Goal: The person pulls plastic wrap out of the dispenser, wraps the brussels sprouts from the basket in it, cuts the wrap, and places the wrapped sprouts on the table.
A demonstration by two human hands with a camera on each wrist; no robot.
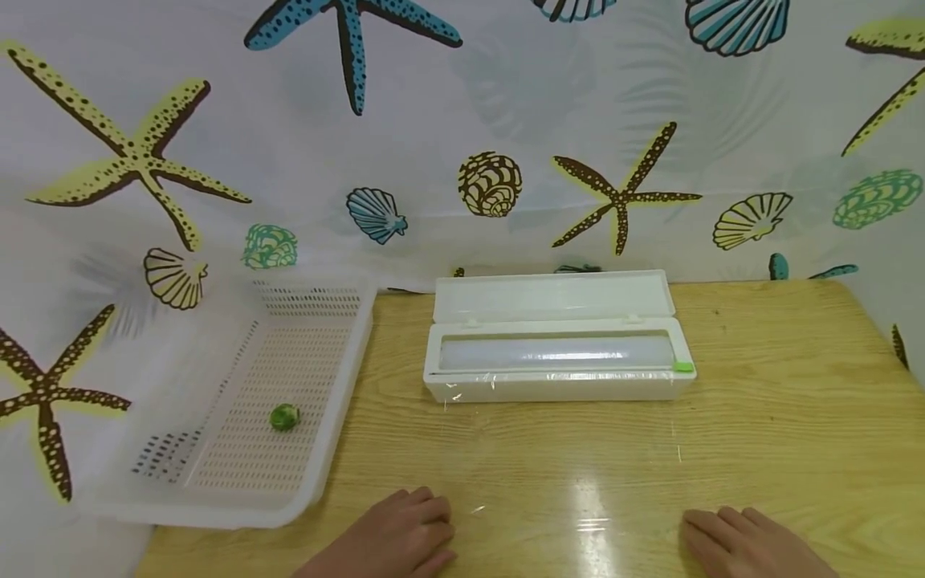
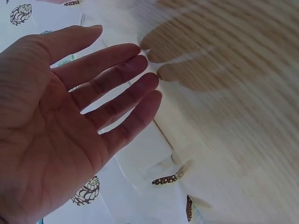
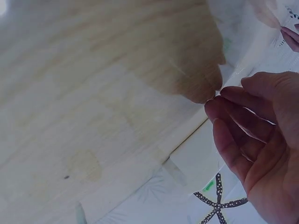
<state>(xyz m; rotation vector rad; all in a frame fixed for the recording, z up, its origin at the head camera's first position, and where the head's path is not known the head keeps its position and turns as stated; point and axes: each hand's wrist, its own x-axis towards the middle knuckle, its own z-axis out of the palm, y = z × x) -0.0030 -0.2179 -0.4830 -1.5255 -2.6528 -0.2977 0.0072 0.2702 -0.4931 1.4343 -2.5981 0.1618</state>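
Observation:
My left hand (image 1: 405, 534) rests at the near side of the table, left of centre. In the left wrist view its fingers (image 2: 114, 84) extend with slight bend, tips at the wood, palm bare. Farther right, my right hand (image 1: 744, 542) lies at the near side too; its fingers (image 3: 233, 130) are loosely bent, tips touching the surface, holding nothing visible. Between and beyond the hands stands a white cling film box (image 1: 556, 388), lid raised, with a film roll (image 1: 556, 353) inside. Faint edges and glints suggest clear film (image 1: 592, 526) spread from the box towards me.
At the left stands a white perforated basket (image 1: 336, 417) holding one small green Brussels sprout (image 1: 285, 417). A green slider (image 1: 682, 367) sits at the box's right front end. A white cloth (image 1: 419, 144) printed with starfish and shells hangs behind the wooden table (image 1: 795, 417).

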